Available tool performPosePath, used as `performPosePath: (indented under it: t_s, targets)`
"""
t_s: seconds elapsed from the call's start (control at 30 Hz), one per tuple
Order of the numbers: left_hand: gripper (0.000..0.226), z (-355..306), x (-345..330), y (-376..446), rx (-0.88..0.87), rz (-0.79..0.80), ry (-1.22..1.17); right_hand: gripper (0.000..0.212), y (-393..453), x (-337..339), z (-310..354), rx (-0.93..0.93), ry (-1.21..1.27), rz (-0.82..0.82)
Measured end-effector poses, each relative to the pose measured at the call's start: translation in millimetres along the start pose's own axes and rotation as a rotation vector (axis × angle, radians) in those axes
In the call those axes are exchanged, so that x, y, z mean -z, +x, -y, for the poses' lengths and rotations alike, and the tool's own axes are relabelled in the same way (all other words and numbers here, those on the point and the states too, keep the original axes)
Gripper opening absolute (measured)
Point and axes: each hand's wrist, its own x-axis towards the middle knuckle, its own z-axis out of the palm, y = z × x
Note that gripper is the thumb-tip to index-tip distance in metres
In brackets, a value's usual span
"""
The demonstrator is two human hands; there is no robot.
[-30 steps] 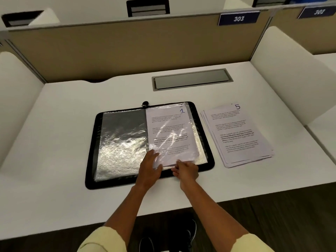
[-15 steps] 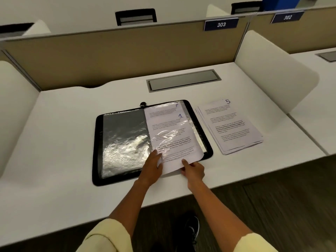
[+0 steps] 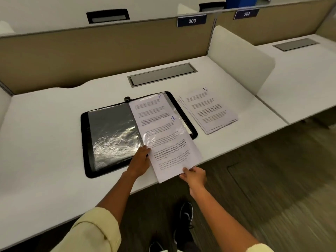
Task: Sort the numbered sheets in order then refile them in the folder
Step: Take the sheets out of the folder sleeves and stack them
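Now two hands (image 3: pixel 139 163) (image 3: pixel 194 176), one folder (image 3: pixel 87 142), one stack (image 3: pixel 209 110).

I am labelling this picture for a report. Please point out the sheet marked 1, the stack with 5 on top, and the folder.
sheet marked 1 (image 3: pixel 169 142): head view, middle of the printed page.
stack with 5 on top (image 3: pixel 207 110): head view, top sheet's text.
folder (image 3: pixel 84 142): head view, black left edge.

sheet 1 (image 3: pixel 172 142) half out of open folder (image 3: pixel 85 142), both hands on it
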Motion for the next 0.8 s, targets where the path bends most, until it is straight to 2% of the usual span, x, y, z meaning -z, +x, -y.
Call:
performPosePath:
  t_s: [0.13,0.37,0.53,0.8]
  targets:
    - [0.039,-2.0,-3.9,2.3,0.043,-0.022,-0.071,0.005,-15.4,27.3,-5.6,0.012,-0.029,-0.021]
    - [0.021,-8.8,-18.2,9.9,0.103,-0.094,-0.010,0.011,-32.0,73.2,-17.2,0.083,-0.002,-0.019]
    - [0.012,-8.7,-27.0,11.3,0.128,-0.153,-0.020,0.007,-32.7,104.7,-25.5,0.121,0.007,-0.125]
    - [0.017,-8.7,-36.7,18.6,0.179,-0.195,0.147,0.009,-31.4,152.0,-28.0,0.196,0.054,-0.279]
